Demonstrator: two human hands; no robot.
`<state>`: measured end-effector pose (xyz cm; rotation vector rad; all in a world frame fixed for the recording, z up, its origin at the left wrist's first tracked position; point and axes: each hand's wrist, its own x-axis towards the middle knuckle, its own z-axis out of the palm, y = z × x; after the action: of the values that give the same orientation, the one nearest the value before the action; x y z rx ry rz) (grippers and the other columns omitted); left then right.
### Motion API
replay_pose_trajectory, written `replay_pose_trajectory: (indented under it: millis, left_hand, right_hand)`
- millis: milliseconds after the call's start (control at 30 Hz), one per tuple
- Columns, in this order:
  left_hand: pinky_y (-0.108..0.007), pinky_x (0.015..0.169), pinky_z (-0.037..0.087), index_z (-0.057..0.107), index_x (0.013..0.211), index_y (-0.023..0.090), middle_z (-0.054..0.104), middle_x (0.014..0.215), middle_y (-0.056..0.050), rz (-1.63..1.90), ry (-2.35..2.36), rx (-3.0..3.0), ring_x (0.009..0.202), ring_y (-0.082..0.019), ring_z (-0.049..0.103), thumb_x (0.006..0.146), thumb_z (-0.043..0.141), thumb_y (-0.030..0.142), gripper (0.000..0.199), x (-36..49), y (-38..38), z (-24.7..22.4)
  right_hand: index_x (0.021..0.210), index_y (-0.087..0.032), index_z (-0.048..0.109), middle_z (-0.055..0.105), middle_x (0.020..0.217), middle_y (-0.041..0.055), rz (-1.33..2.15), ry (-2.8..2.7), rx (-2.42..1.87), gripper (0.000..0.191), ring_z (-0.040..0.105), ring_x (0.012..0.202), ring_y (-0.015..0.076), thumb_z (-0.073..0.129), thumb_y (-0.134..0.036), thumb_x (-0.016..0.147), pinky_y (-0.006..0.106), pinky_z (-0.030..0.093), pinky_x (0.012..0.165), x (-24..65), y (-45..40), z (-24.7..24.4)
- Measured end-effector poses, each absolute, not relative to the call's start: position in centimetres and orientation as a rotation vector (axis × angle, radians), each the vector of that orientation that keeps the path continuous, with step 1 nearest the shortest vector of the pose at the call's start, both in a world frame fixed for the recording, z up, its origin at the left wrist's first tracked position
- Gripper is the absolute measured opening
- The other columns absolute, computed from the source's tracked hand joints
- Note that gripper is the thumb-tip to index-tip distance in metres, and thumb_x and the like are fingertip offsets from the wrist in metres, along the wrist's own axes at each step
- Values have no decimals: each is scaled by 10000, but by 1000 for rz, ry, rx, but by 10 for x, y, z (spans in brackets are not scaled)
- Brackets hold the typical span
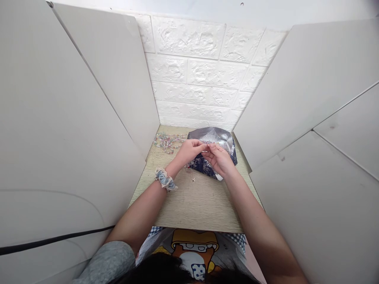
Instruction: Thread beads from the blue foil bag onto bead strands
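Together, left hand (191, 151) and right hand (219, 158) pinch something tiny above the pouch (217, 138)

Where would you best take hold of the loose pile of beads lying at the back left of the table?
Pinch the bead pile at its near edge, coming from above and the front; it lies flat and spread out, apart from both hands, with the white panel close on its left.

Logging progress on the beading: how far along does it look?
Done: a heap of beaded strands lies at the table's far left. In hand: left hand and right hand pinch something tiny together over the silvery bag. Left: a few loose bits near the wrist; how much remains can't be told.
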<state>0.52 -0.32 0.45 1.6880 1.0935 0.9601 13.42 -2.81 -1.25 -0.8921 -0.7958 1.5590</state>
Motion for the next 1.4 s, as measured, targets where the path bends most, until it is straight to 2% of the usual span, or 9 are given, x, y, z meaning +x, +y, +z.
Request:
replay_pose_trajectory:
  millis: [333, 633, 800, 867, 967, 1100, 1233, 1333, 1400]
  left_hand:
    - [-201, 517, 333, 581, 632, 109, 564, 607, -9, 987, 1120, 1700, 553, -77, 454, 653, 521, 422, 319, 4, -3, 4]
    - [-199, 508, 325, 587, 638, 110, 561, 609, -7, 958, 1122, 1716, 545, -74, 447, 644, 519, 455, 352, 4, -2, 1]
    - [-196, 496, 309, 597, 626, 105, 547, 580, -2, 938, 1120, 1652, 520, -66, 428, 643, 529, 455, 357, 5, -3, 3]
    - [-194, 466, 277, 606, 628, 102, 505, 517, 14, 896, 1118, 1602, 469, -52, 384, 647, 535, 436, 342, 5, -4, 5]
    - [-199, 408, 186, 615, 664, 107, 349, 392, 59, 797, 1105, 1522, 376, -33, 252, 663, 529, 431, 336, 2, -5, 8]
    - [-206, 384, 93, 574, 646, 133, 204, 359, 86, 694, 1084, 1467, 337, -31, 160, 660, 524, 477, 348, -2, -6, 7]
    - [-200, 378, 93, 517, 594, 146, 209, 387, 80, 677, 1087, 1504, 344, -31, 182, 648, 539, 480, 339, -3, -6, 8]
    - [-189, 367, 128, 527, 641, 145, 248, 404, 76, 655, 1078, 1518, 345, -28, 212, 662, 531, 476, 332, -2, -6, 9]
    - [-176, 362, 185, 518, 666, 143, 336, 446, 60, 658, 1048, 1491, 357, -28, 292, 679, 510, 486, 343, -2, -7, 10]
  right_hand:
    - [707, -180, 575, 629, 688, -20, 1574, -754, -873, 225, 592, 621, 80, 676, -341, 588, 194, 465, 638, 134, -29, -10]
    - [699, -183, 574, 631, 678, -27, 1577, -771, -868, 230, 594, 606, 72, 680, -348, 579, 168, 460, 595, 133, -29, -11]
    - [706, -190, 578, 624, 677, -27, 1507, -860, -934, 206, 588, 611, 74, 653, -357, 611, 199, 454, 642, 134, -27, -15]
    - [724, -186, 591, 621, 698, -15, 1401, -985, -1010, 197, 585, 629, 85, 625, -361, 640, 229, 449, 678, 136, -26, -18]
    - [742, -176, 603, 604, 691, 4, 1148, -1249, -1146, 192, 572, 651, 116, 571, -357, 687, 264, 434, 673, 139, -25, -18]
    - [683, -175, 582, 561, 652, 13, 658, -1617, -1313, 181, 518, 651, 136, 484, -310, 753, 275, 400, 636, 142, -29, -13]
    - [687, -183, 566, 526, 702, 23, 282, -1855, -1311, 190, 497, 700, 143, 425, -254, 792, 275, 391, 657, 145, -31, -11]
    - [731, -194, 572, 534, 756, 30, 213, -1907, -1248, 186, 509, 740, 142, 406, -234, 804, 275, 405, 692, 147, -30, -12]
    - [761, -201, 580, 545, 820, 39, 183, -1912, -1200, 182, 516, 796, 144, 405, -226, 805, 280, 412, 732, 149, -29, -13]
